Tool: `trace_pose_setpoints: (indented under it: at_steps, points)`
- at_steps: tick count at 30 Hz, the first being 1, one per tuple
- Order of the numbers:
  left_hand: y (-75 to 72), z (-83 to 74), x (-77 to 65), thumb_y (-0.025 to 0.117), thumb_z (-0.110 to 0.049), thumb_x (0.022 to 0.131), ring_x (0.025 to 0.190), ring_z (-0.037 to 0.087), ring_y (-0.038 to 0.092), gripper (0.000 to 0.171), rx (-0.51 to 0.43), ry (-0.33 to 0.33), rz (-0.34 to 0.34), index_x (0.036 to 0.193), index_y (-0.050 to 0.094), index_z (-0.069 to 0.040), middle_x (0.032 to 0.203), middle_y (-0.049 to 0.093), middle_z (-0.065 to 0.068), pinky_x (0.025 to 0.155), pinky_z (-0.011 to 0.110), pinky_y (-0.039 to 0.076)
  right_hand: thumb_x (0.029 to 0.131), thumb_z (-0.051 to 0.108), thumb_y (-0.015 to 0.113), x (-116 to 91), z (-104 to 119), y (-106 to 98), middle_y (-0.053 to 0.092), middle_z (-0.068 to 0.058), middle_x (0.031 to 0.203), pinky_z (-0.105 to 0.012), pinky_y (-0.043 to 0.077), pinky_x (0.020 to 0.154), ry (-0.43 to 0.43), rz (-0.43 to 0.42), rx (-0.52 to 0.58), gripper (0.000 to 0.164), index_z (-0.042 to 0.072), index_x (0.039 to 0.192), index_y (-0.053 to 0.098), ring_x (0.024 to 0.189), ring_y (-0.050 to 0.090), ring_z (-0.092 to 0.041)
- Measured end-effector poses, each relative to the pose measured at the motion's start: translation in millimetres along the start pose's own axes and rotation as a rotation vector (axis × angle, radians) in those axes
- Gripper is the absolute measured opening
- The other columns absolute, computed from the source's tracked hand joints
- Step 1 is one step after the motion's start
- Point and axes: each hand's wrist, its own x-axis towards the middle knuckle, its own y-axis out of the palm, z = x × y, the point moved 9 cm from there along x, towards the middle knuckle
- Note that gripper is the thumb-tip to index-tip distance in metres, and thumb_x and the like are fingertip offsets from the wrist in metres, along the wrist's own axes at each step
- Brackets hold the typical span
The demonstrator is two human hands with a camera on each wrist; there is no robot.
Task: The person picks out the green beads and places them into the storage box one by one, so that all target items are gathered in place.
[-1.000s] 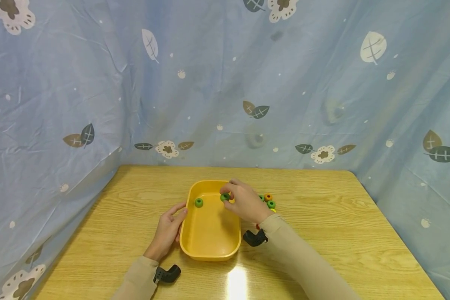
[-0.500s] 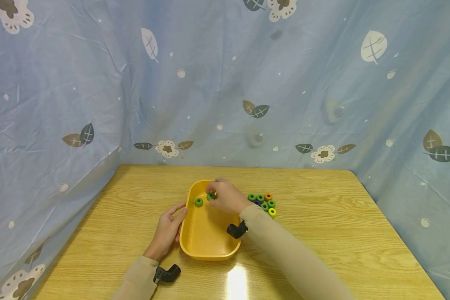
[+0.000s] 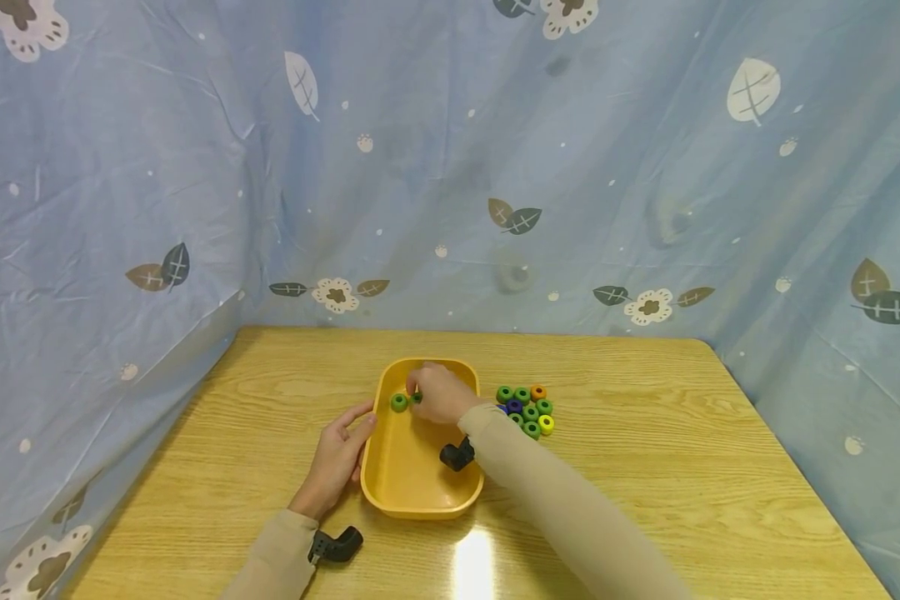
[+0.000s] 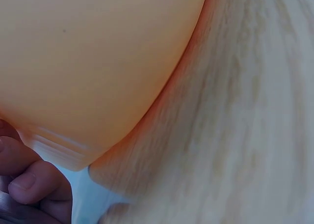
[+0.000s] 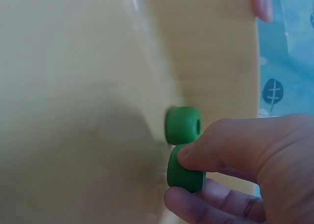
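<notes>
In the head view, my right hand (image 3: 441, 395) reaches into the far part of a yellow plastic tray (image 3: 423, 512). Its thumb and fingers pinch a green bead (image 5: 184, 171), low at the tray's floor. Right beside it, seemingly touching, sits another green bead (image 5: 182, 125) with its hole showing. My left hand (image 3: 339, 454) grips the tray's left side, with the thumb at the rim. Curled fingers (image 4: 34, 182) show by the tray's outer wall in the left wrist view; part of that hand is hidden.
Right of the tray, a cluster of beads (image 3: 530, 413) lies on the wooden table (image 3: 682, 467): green, blue, purple, yellow and orange. My right forearm (image 3: 555, 492) crosses over the tray's right rim and hides part of the area. A patterned blue curtain (image 3: 450, 167) hangs behind.
My right hand has moved left and down inside the tray, bringing its green bead beside the other one. More of the bead cluster shows now. My left hand stays on the tray.
</notes>
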Motion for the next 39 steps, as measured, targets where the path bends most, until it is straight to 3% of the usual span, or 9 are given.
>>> trace_pose_setpoints:
  at_steps: [17, 33, 39]
  points:
    - [0.0, 2.7, -0.6, 0.056, -0.030, 0.110, 0.035, 0.007, 0.041, 0.048, 0.005, -0.028, -0.017, 0.152, 0.050, -0.007, 0.051, 0.052, -0.004, 0.037, 0.020, 0.037, 0.095, 0.014, 0.078, 5.4, -8.8, 11.6, 0.068, -0.007, 0.110, -0.027, 0.055, 0.083, 0.011, -0.001, 0.009, 0.020, 0.011, 0.114, 0.075, 0.093, 0.062, -0.017]
    - [-0.5, 3.1, -0.3, 0.056, -0.032, 0.110, 0.036, 0.007, 0.040, 0.049, 0.012, -0.029, -0.009, 0.151, 0.050, -0.007, 0.051, 0.051, -0.004, 0.037, 0.021, 0.037, 0.096, 0.016, 0.078, 1.1, -10.3, 11.3, 0.069, -0.009, 0.118, -0.029, 0.056, 0.085, 0.023, 0.021, 0.010, 0.029, 0.009, 0.124, 0.072, 0.097, 0.063, -0.018]
    - [-0.3, 2.2, 0.5, 0.057, -0.030, 0.110, 0.035, 0.007, 0.041, 0.048, 0.004, -0.026, -0.020, 0.151, 0.050, -0.007, 0.051, 0.051, -0.004, 0.037, 0.020, 0.037, 0.095, 0.012, 0.077, -7.3, -8.5, 1.5, 0.068, -0.012, 0.118, -0.032, 0.056, 0.086, 0.033, 0.014, 0.035, 0.034, 0.006, 0.128, 0.071, 0.101, 0.064, -0.022]
